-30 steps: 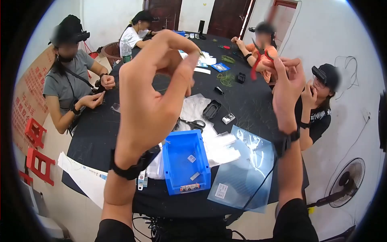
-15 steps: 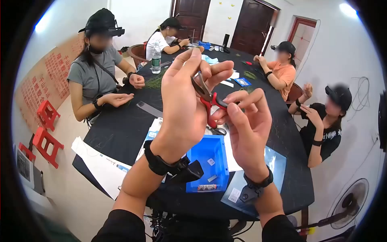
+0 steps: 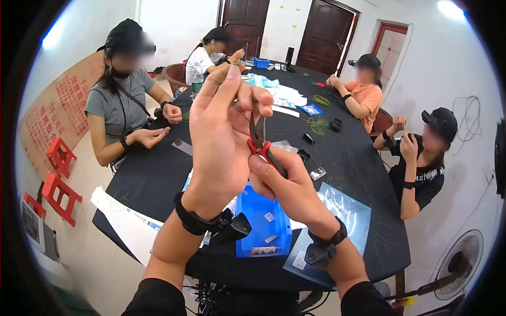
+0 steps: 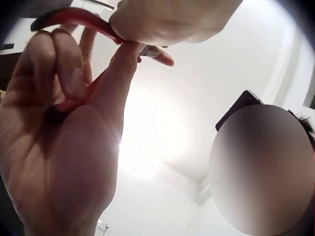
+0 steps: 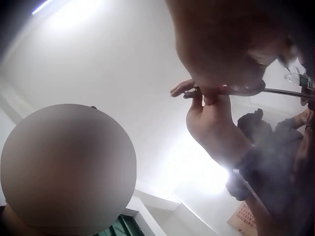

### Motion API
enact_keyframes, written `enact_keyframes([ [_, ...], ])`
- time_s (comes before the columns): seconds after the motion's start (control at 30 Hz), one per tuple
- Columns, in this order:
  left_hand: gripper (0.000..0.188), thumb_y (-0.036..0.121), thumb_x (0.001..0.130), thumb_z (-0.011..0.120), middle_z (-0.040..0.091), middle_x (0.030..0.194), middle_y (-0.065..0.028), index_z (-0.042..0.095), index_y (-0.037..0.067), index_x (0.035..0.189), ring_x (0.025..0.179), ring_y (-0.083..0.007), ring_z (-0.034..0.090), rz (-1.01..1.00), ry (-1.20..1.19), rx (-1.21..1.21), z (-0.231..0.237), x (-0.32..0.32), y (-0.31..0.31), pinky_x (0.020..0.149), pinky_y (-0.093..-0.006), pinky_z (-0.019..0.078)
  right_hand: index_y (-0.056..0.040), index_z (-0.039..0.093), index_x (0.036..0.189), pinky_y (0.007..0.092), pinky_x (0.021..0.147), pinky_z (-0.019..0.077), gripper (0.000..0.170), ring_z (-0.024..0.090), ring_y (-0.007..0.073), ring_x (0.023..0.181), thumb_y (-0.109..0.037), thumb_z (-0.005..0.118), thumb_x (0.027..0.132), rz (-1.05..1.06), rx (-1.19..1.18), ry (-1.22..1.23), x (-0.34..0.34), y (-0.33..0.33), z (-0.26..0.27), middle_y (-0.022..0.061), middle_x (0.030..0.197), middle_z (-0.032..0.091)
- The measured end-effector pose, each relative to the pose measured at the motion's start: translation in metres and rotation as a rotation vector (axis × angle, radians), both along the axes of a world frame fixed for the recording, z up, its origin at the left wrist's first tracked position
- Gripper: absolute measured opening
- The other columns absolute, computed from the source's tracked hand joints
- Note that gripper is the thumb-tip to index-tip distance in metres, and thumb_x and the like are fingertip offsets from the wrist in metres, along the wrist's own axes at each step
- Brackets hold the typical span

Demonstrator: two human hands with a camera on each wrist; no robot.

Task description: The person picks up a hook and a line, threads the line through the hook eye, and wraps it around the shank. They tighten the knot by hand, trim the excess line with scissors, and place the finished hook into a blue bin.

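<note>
In the head view my left hand (image 3: 219, 137) is raised, its thumb and index fingertip pinching a thin greenish strand (image 3: 235, 63); the other fingers are bent. My right hand (image 3: 292, 187) grips red-and-black pliers (image 3: 268, 151) below and right of it. The pliers' metal jaws point up beside the left hand's lower fingers; whether they touch anything is unclear. The left wrist view shows the right hand (image 4: 74, 147) around the red handle (image 4: 81, 18), the left hand (image 4: 177, 19) above. In the right wrist view the left hand (image 5: 214, 123) is beneath the right hand (image 5: 221, 44).
A blue bin (image 3: 263, 224) with small labels stands on the black-covered table (image 3: 142, 174), beside a clear blue sheet (image 3: 342, 221). White paper (image 3: 118, 221), a small black tray (image 3: 303, 156) and green strands (image 3: 318, 125) lie around. Several people sit around the table.
The hands came together from wide apart, then moved slightly left. The right hand has turned its grip, and the pliers now point more upright beside the left fingers.
</note>
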State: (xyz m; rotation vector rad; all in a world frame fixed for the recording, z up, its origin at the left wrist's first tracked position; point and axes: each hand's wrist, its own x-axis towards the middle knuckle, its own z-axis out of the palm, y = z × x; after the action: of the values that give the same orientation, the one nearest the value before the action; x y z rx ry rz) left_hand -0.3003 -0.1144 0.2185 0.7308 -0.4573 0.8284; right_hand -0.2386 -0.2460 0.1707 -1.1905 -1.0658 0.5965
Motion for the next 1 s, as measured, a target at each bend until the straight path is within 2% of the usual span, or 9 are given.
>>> enact_keyframes([
  [0.1,0.015,0.014,0.111,0.052,0.052,0.071,-0.0028,0.056,0.000,0.108,0.096,-0.0279,0.076,0.172,0.065,-0.028,0.003,0.000,-0.005,0.091,-0.0342,0.0613,-0.0037,0.064,0.121,0.0234,0.061,0.0383,0.023,0.048,0.0046,0.067,-0.023,0.058,0.109,0.098,-0.112,-0.069,0.004,-0.010,0.012,-0.0003,0.084,0.060],
  [0.2,0.016,0.013,0.111,0.050,0.052,0.071,-0.0022,0.056,-0.002,0.109,0.104,-0.0323,0.076,0.402,0.033,0.122,0.011,-0.003,-0.006,0.095,-0.0340,0.0601,-0.0012,0.063,0.116,0.0255,0.072,0.0437,0.023,0.054,0.0079,0.077,-0.022,0.055,0.110,-0.040,-0.011,-0.277,0.009,-0.015,0.021,0.0023,0.091,0.063],
  [0.27,0.016,0.011,0.111,0.050,0.050,0.068,-0.0010,0.056,-0.004,0.109,0.110,-0.0341,0.075,0.451,0.069,0.189,0.013,-0.007,-0.007,0.097,-0.0328,0.0589,0.0002,0.062,0.114,0.0289,0.084,0.0461,0.024,0.057,0.0111,0.091,-0.022,0.055,0.110,-0.195,0.326,-0.300,0.015,-0.014,0.026,0.0045,0.099,0.065],
  [0.3,0.016,0.009,0.111,0.050,0.049,0.065,-0.0002,0.056,-0.005,0.108,0.110,-0.0334,0.075,0.443,0.067,0.259,0.014,-0.009,-0.010,0.098,-0.0318,0.0586,0.0004,0.061,0.113,0.0312,0.090,0.0470,0.021,0.060,0.0154,0.098,-0.020,0.056,0.109,-0.309,0.315,-0.364,0.019,-0.019,0.028,0.0082,0.105,0.063],
  [0.4,0.015,0.007,0.109,0.051,0.053,0.062,-0.0013,0.057,-0.006,0.107,0.111,-0.0293,0.074,0.390,0.052,0.348,0.012,-0.011,-0.021,0.091,-0.0268,0.0580,0.0001,0.060,0.111,0.0331,0.089,0.0476,0.016,0.060,0.0188,0.100,-0.015,0.059,0.106,-0.558,0.490,-0.645,0.039,-0.011,0.020,0.0104,0.105,0.061],
  [0.53,0.013,0.007,0.109,0.053,0.077,0.099,-0.0216,0.057,-0.005,0.106,0.080,-0.0074,0.071,0.316,0.105,0.475,0.007,-0.011,-0.037,0.057,-0.0168,0.0424,-0.0022,0.057,0.113,0.0337,0.083,0.0492,0.019,0.057,0.0257,0.099,-0.004,0.067,0.097,-0.812,0.472,-0.837,0.034,-0.011,0.016,0.0147,0.111,0.056],
  [0.63,0.012,0.007,0.108,0.054,0.076,0.115,-0.0237,0.056,-0.004,0.106,0.059,0.0003,0.052,0.209,0.152,0.509,0.007,-0.014,-0.045,0.052,-0.0174,0.0392,-0.0016,0.056,0.113,0.0333,0.077,0.0473,0.025,0.056,0.0257,0.098,0.003,0.068,0.091,-0.865,0.516,-0.894,0.037,-0.007,0.013,0.0154,0.112,0.054],
  [0.97,0.013,0.007,0.108,0.054,0.077,0.114,-0.0224,0.057,-0.005,0.108,0.062,0.0002,0.055,0.182,0.180,0.541,0.005,-0.015,-0.050,0.053,-0.0179,0.0413,-0.0019,0.055,0.111,0.0343,0.070,0.0435,0.030,0.056,0.0247,0.091,0.009,0.065,0.085,-0.870,0.571,-0.794,0.043,-0.003,0.003,0.0140,0.107,0.055],
  [1.0,0.014,0.010,0.109,0.053,0.073,0.119,-0.0278,0.056,-0.003,0.106,0.055,0.0019,0.048,0.211,0.165,0.542,0.004,-0.011,-0.051,0.049,-0.0165,0.0359,-0.0019,0.055,0.111,0.0343,0.069,0.0433,0.029,0.056,0.0247,0.091,0.009,0.065,0.086,-0.864,0.562,-0.773,0.045,-0.002,0.002,0.0140,0.107,0.055],
])
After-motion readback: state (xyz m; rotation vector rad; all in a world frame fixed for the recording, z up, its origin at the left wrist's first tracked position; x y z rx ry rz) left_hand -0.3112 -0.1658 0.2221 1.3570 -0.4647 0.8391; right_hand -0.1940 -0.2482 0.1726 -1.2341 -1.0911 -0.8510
